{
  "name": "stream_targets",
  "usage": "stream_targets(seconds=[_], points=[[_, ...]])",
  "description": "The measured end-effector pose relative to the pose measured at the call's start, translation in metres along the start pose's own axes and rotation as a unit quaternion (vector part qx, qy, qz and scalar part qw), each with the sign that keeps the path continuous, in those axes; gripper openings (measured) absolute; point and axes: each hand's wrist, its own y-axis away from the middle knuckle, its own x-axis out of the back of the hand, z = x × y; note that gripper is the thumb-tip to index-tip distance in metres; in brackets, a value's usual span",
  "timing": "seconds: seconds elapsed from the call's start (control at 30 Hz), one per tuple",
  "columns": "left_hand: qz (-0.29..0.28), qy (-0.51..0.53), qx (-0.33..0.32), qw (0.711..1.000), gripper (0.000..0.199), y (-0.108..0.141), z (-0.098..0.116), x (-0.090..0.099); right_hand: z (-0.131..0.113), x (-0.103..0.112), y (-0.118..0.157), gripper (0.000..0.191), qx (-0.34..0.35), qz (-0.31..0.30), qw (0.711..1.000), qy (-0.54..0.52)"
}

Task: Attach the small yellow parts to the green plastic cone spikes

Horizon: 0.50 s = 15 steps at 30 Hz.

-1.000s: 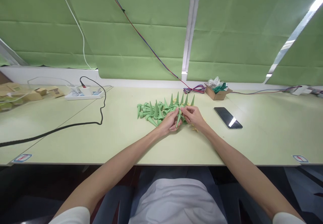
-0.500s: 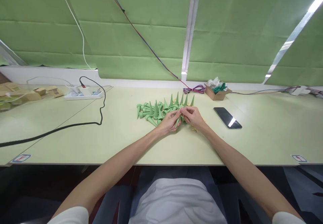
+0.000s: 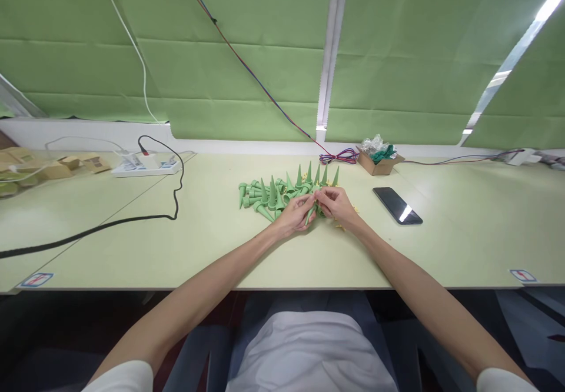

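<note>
My left hand [image 3: 295,215] is closed around a green plastic spike [image 3: 309,215], its narrow end pointing down toward me. At the spike's upper end, the fingertips of my right hand [image 3: 339,203] are pinched together against my left fingers. Whatever sits between those right fingertips is too small and too covered to make out. Just beyond and left of both hands lies a pile of similar green spikes [image 3: 272,195], some standing on their wide ends, others on their sides. Small yellow pieces [image 3: 339,227] are scattered beside and behind my right hand.
A dark phone [image 3: 397,205] lies right of my hands. Behind it stands a small cardboard box [image 3: 380,165] with crumpled wrapping, beside a coiled red-blue wire [image 3: 339,156]. A power strip [image 3: 148,167] with a black cable [image 3: 128,221] occupies the table's left side.
The view has shifted very slightly. My hands keep almost the same pose around the green spike, and the pile is unchanged.
</note>
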Motion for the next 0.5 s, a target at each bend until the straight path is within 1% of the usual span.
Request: stream_targets(seconds=[0.5], points=[[0.003,-0.018,-0.008,1.000,0.049,0.0005,-0.0012,-0.0003,0.0007,0.0008,0.0012,0.053,0.002,0.001,1.000,0.003]])
